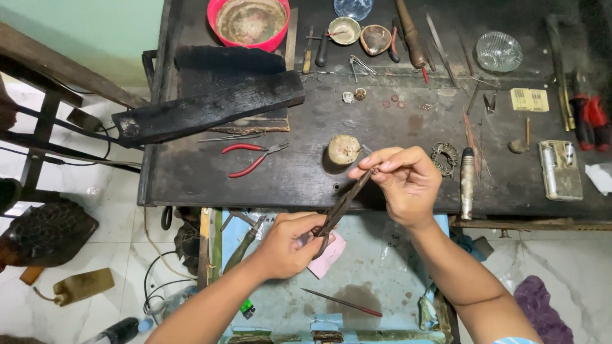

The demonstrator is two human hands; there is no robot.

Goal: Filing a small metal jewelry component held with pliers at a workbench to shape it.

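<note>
Tweezers, long and dark, slanted from the left hand at seven o'clock up to the right hand at one o'clock. Left fingers clenched around their base; right fingertips pinched at their tips. Red-handled pliers lay at ten o'clock on the workbench.
</note>
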